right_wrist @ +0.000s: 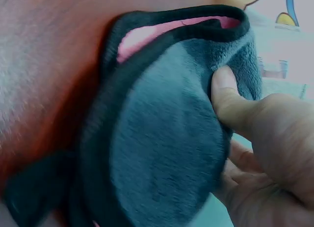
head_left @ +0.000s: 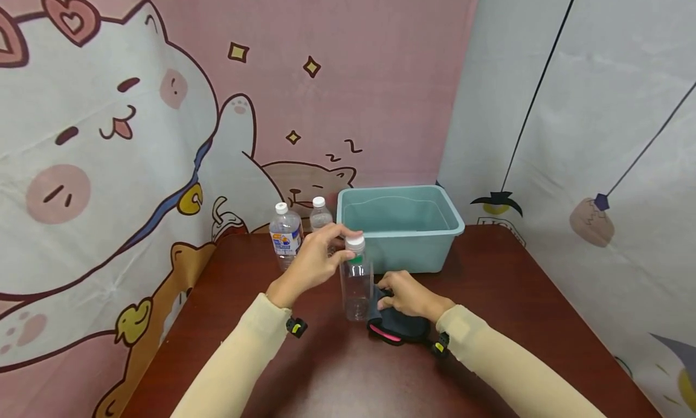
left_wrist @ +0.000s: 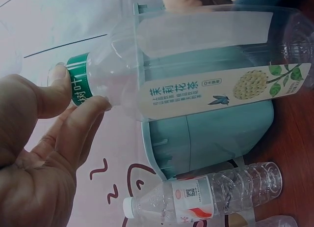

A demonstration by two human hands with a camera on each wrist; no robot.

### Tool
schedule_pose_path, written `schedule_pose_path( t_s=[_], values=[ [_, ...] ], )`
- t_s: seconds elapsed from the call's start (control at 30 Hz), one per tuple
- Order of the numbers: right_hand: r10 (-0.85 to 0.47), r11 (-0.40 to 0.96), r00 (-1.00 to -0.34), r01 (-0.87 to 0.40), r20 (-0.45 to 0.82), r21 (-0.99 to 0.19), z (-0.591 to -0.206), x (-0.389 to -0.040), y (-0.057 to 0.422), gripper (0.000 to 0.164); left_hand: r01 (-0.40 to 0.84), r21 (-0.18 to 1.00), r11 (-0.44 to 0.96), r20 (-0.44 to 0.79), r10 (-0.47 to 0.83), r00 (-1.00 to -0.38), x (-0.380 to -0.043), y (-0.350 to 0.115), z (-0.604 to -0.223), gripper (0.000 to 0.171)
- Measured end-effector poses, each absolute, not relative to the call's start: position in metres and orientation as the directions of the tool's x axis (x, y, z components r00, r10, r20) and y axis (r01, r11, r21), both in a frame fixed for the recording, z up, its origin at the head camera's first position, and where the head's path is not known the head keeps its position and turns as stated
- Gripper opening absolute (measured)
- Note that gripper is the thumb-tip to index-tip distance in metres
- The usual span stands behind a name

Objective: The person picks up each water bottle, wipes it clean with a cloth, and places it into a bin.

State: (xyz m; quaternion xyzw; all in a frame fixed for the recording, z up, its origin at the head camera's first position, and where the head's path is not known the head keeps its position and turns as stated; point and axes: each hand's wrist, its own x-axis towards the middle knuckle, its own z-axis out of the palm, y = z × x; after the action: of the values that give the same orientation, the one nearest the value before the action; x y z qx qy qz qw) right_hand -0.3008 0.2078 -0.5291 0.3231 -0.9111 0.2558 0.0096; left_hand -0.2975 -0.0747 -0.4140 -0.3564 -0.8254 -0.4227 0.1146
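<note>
My left hand (head_left: 314, 258) pinches a clear plastic bottle (head_left: 357, 288) at its white cap and neck, thumb on one side and fingers on the other. The bottle stands upright; the left wrist view shows its green neck band (left_wrist: 79, 78) and a long flower-printed label (left_wrist: 221, 92). Beside it, my right hand (head_left: 409, 294) grips a folded dark grey plush cloth piece (right_wrist: 167, 133) with black edging and a pink inner side. In the right wrist view the thumb (right_wrist: 230, 94) presses its near face, while the other fingers are partly hidden behind it.
A light blue-green plastic bin (head_left: 410, 252) stands behind the hands at the table's back. Left of it are two more capped bottles, one with a blue label (head_left: 285, 240) and a smaller one (head_left: 321, 215). Printed curtains rise behind the reddish-brown table (head_left: 522, 321).
</note>
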Motion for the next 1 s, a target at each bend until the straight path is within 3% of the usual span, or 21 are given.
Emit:
schedule_pose_path(
  t_s=[0.4, 1.0],
  values=[
    [-0.551, 0.658, -0.805, -0.581, 0.219, -0.479, -0.538, -0.302, 0.206, 0.043, 0.696, 0.609, 0.380, 0.505, 0.492, -0.710, -0.298, -0.075, -0.415, 0.042],
    [-0.415, 0.538, -0.850, -0.517, 0.325, -0.666, -0.509, -0.296, 0.211, 0.037, 0.690, 0.615, 0.382, 0.494, 0.496, -0.714, -0.298, -0.075, -0.415, 0.041]
  ],
)
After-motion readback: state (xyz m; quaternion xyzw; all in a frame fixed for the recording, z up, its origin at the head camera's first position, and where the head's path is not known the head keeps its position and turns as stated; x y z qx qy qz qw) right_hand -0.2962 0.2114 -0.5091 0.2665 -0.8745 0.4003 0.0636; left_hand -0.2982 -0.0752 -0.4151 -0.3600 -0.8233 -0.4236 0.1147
